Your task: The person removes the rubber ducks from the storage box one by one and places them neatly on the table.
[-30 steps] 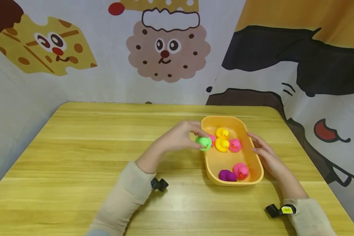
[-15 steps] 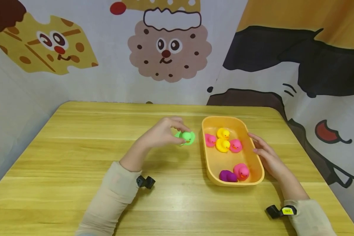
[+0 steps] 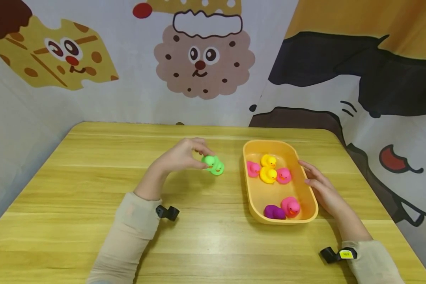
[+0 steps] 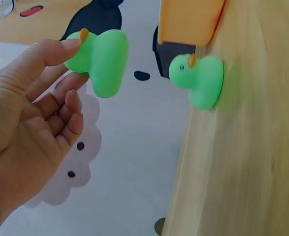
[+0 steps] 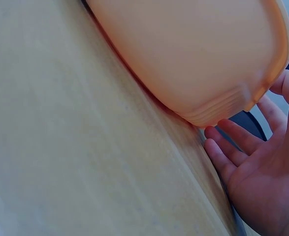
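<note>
My left hand (image 3: 180,156) pinches a green rubber duck (image 4: 110,64) between thumb and fingers, its other fingers loosely bent. In the left wrist view a second green rubber duck (image 4: 208,83) stands on the wooden table; the held one is apart from it. From the head view the held duck partly covers that standing duck (image 3: 218,168). My right hand (image 3: 324,193) holds the right side of an orange plastic box (image 3: 269,221), thumb at the rim and bent fingers against the outer wall. Those lower fingers show only in the right wrist view.
Inside the box lie pink ducks (image 3: 290,206), two yellow ducks (image 3: 268,175) and a purple one (image 3: 275,212). The table (image 3: 92,189) extends to the left of the box. A cartoon-printed curtain (image 3: 127,102) hangs behind the table's far edge.
My left hand has moved left from over the box's left rim, carrying the green rubber duck away over the table. The second green duck has come into sight. My right hand stays at the box.
</note>
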A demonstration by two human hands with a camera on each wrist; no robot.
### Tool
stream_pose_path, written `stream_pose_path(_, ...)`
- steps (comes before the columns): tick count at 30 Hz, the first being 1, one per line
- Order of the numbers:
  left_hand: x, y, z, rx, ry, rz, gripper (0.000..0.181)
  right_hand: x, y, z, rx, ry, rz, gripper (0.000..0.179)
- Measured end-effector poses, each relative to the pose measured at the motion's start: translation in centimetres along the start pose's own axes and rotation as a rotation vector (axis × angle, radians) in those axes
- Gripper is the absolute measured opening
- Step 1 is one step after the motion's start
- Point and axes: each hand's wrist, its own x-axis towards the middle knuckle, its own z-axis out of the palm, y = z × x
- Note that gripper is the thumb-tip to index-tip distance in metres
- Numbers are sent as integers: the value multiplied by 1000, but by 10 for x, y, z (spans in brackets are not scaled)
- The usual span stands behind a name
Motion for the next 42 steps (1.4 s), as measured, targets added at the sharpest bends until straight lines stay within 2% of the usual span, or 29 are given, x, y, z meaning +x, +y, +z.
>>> stream_pose_path(10,-4,-14,-6,-14,-49,-76,26,-1,2,-1,-21,-8,-24,52)
stream_pose_path(18,-6,-25,-8,-28,-62,-130,25,0,-1,0,-38,2,-8,52)
stream_pose_path(24,-7,-34,-7,-31,-71,-153,26,0,-1,-1,-40,3,8,52)
stream_pose_path(35,-9,-49,-3,-48,-73,-241,30,0,-3,1,-52,7,14,52)
stream_pose_path(42,-9,-54,0,-59,-69,-251,30,-1,-2,0,-48,8,17,52)
